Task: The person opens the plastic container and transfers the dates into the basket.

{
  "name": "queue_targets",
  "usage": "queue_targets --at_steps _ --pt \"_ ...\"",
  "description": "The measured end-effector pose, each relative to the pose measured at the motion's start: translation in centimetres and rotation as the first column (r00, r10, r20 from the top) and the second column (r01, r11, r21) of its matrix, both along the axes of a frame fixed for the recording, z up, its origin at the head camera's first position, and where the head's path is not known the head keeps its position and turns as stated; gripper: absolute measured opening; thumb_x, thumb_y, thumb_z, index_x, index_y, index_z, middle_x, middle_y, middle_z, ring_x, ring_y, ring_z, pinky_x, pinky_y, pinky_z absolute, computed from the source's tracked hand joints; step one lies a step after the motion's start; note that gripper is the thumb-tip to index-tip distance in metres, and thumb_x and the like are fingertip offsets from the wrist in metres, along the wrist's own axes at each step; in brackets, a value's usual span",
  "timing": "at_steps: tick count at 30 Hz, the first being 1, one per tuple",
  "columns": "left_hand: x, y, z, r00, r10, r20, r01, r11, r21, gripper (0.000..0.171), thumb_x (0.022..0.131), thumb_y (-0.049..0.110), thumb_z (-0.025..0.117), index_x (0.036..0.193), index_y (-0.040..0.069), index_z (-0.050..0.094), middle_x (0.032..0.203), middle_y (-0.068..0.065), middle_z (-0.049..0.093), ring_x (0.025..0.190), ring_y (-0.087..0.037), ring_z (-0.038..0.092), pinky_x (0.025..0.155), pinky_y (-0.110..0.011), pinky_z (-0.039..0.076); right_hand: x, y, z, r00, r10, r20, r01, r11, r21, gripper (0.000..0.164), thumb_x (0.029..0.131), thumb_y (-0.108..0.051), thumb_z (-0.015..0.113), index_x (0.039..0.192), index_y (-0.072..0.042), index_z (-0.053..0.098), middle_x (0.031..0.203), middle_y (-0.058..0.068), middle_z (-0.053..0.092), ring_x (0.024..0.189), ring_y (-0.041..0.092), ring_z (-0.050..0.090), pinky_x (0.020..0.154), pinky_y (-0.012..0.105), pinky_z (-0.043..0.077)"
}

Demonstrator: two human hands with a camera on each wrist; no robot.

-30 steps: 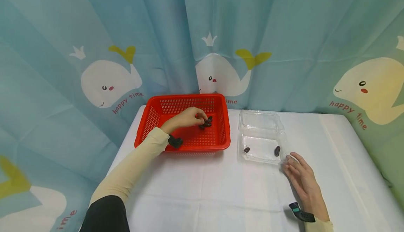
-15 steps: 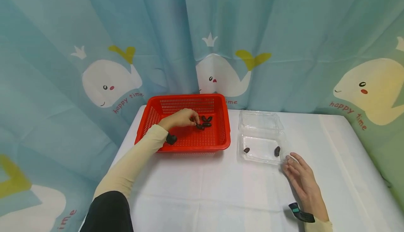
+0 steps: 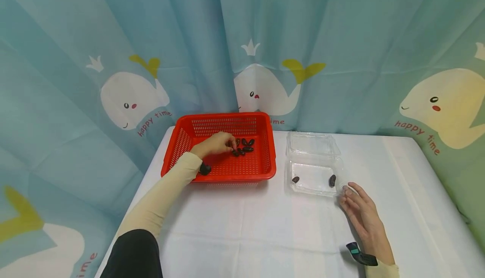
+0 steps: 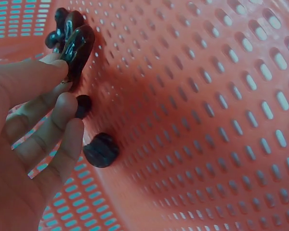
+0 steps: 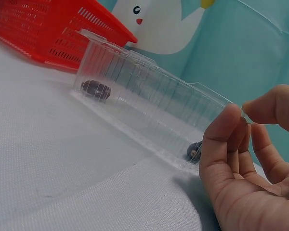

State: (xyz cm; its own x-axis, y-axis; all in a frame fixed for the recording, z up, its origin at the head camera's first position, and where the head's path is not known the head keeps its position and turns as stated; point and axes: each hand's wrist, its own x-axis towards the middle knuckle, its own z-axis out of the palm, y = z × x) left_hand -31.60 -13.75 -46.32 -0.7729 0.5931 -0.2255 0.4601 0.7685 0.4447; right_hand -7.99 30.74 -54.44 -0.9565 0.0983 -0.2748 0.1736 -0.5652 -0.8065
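Note:
Inside a red plastic basket (image 3: 270, 152), my left hand (image 3: 215, 144) reaches among several dark, glossy dates (image 3: 248, 149). In the left wrist view its thumb and forefinger pinch one shiny date (image 4: 79, 50), while its other fingers (image 4: 67, 103) are spread loosely beside two more. To the right, a hinged clear plastic box (image 3: 312, 172) lies with its lid folded back. Two wrinkled dates rest in it, one at the left (image 3: 296, 179) and one at the right (image 3: 332, 181). My right hand (image 3: 363, 215) pinches the box's near right rim between thumb and fingers.
A white cloth (image 3: 265, 227) covers the table under the basket and box. Behind it hangs a blue-green curtain (image 3: 352, 59) printed with whales. The box's lid (image 3: 310, 143) lies flat toward the curtain. Each wrist wears a black strap (image 3: 361, 256).
My left hand has shifted a little left in the basket, and more dates show, spread apart beside its fingertips. My right hand stays at the box's rim.

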Motion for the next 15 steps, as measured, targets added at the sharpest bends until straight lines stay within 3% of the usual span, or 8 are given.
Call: queue_targets --at_steps 8,15 --pt "0.05 -0.36 -0.49 0.999 -0.004 -0.052 0.003 1.0 -0.02 0.007 0.096 0.004 0.07 0.097 0.008 0.075 0.105 -0.007 0.075 0.099 -0.022 0.063 0.097 -0.042 0.054 0.06 0.01 -0.05 1.0 0.004 -0.013 -0.004 1.0 -0.009 0.03 0.106 -0.004 0.055 0.132 -0.018 0.056 0.106 -0.005 0.068 0.091 0.007 0.066 0.083 0.019 0.056" --pt "-0.01 -0.36 -0.77 0.999 0.002 -0.04 -0.003 1.0 -0.027 0.008 0.095 0.003 0.071 0.097 0.009 0.075 0.103 -0.007 0.073 0.098 -0.022 0.061 0.098 -0.043 0.053 -0.05 -0.01 0.1 1.0 0.003 -0.001 -0.003 1.0 0.009 0.031 0.106 -0.005 0.055 0.134 -0.018 0.055 0.109 -0.006 0.067 0.093 0.006 0.065 0.084 0.019 0.056"
